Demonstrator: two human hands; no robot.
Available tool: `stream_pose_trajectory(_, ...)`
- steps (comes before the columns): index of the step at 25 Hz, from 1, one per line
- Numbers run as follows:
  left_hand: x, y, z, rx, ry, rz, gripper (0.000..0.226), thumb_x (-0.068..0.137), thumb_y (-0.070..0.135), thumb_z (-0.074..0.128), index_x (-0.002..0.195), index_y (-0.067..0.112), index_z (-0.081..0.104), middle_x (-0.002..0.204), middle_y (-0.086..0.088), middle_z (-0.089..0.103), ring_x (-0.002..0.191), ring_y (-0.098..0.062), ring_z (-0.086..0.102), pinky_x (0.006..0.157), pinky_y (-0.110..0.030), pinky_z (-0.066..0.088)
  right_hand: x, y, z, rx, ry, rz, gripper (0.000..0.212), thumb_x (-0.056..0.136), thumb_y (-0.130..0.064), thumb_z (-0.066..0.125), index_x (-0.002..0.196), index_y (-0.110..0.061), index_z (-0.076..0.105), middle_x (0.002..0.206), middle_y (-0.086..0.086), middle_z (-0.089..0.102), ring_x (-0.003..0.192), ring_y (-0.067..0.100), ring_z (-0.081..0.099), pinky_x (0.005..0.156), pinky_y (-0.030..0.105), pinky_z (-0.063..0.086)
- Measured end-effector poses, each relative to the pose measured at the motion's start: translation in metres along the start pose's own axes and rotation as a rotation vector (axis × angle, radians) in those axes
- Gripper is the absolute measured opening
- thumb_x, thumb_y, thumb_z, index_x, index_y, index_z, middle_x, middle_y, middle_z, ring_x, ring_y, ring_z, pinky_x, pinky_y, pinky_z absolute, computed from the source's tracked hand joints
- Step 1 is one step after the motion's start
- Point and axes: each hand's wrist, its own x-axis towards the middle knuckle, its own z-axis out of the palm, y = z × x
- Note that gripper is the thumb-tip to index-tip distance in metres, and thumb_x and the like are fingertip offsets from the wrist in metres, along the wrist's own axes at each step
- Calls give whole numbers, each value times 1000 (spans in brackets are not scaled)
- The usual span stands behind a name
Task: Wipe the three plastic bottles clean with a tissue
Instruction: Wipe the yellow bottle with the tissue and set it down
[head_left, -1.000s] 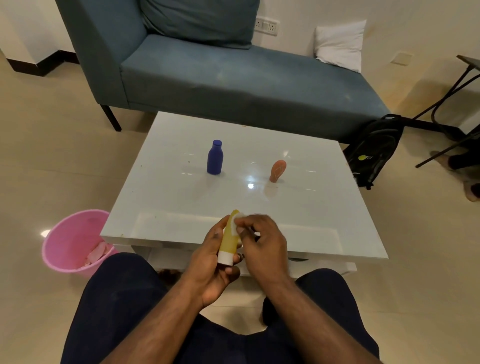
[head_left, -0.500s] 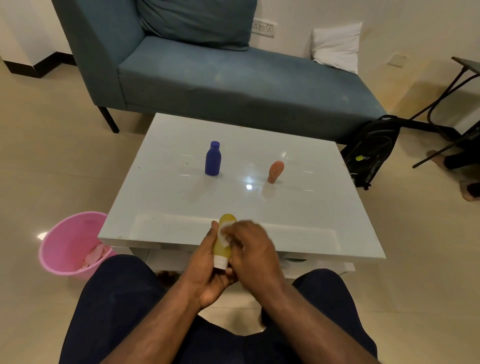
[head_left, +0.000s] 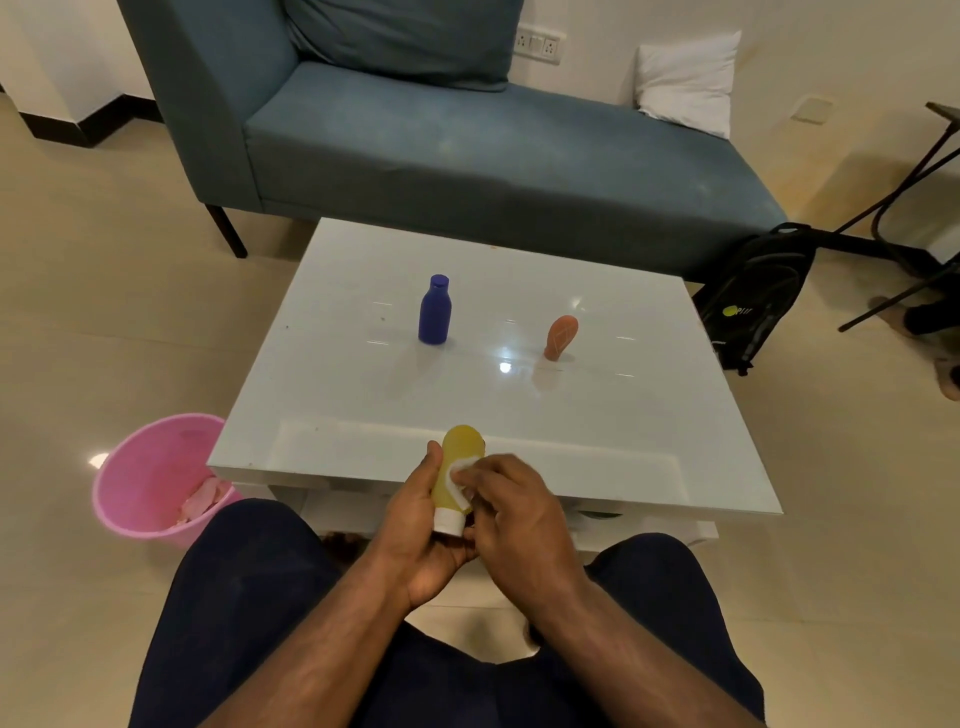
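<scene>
Two hands share it — left hand (head_left: 415, 525) gripping the yellow bottle (head_left: 457, 470), right hand (head_left: 511, 512) pinching the tissue (head_left: 460, 475) — best rotate the bottle between strokes

No wording can be read anywhere. The black backpack (head_left: 753, 301) carries a yellow-green round logo with small letters beside it, too blurred to make out. The orange bottle (head_left: 560, 336) bears a faint pale diamond-shaped outline, with no legible letters or numbers.
</scene>
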Motion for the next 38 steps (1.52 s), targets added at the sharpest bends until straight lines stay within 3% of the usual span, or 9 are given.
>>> stream_pose_trajectory(4,-4,0,6,29,21,-18,64,95,63,50,123,7,66,89,-12,65,67,-18,54,49,-26,42,29,9,-12,-13,112,146,25,89,-4,57,107,-15,70,102,-3,60,93,7,57,83,27,52)
stream_pose_trajectory(9,-7,0,2,-5,-60,13,78,95,74,30,127,17,71,118,-15,72,105,-30,69,73,-39,57,-1,-13,3,-199,-46,-109,33,75,-5,67,107,-13,68,102,3,62,93,21,54,75,31,51)
stream_pose_trajectory(14,-5,-6,5,192,28,63,82,86,84,28,110,12,59,72,-8,59,51,-17,44,45,-23,24,45,13,-11,-263,-17,22,37,78,-5,69,114,-15,66,110,4,59,101,22,52,84,27,43)
stream_pose_trajectory(20,-4,-8,3,257,122,70,88,81,88,26,116,19,69,99,-10,73,92,-26,67,67,-35,51,6,-12,4,-343,-180,-175,49,55,-16,85,102,-16,68,101,-2,60,95,16,49,79,27,49)
stream_pose_trajectory(24,-4,-8,4,267,95,103,87,85,83,26,119,10,59,72,-9,60,52,-18,45,43,-22,25,39,13,-9,-205,-51,-7,29,77,-7,70,105,-15,70,102,2,63,96,19,56,82,31,50)
stream_pose_trajectory(28,-1,-8,-2,233,22,108,87,81,85,38,115,10,67,80,-11,61,59,-19,51,45,-26,28,26,-1,-3,-128,3,37,27,81,-10,56,103,-12,70,100,2,63,95,19,56,81,33,51)
stream_pose_trajectory(31,1,-6,-4,197,13,85,79,82,83,46,120,20,75,103,-13,69,80,-24,57,52,-28,32,-11,-15,0,-101,-76,-74,35,68,-4,67,102,-12,71,100,0,64,94,17,55,78,26,51)
stream_pose_trajectory(35,1,-5,0,162,58,75,75,88,72,52,129,11,64,86,-9,64,60,-16,51,37,-22,32,18,4,-6,13,37,100,25,84,1,59,101,-14,71,99,-4,61,92,8,57,79,12,46)
stream_pose_trajectory(38,-2,-4,2,171,96,87,67,89,69,53,126,13,64,87,-11,66,63,-18,57,45,-26,43,30,8,-8,18,93,166,23,90,-3,56,103,-15,70,100,-5,61,90,2,56,78,4,42)
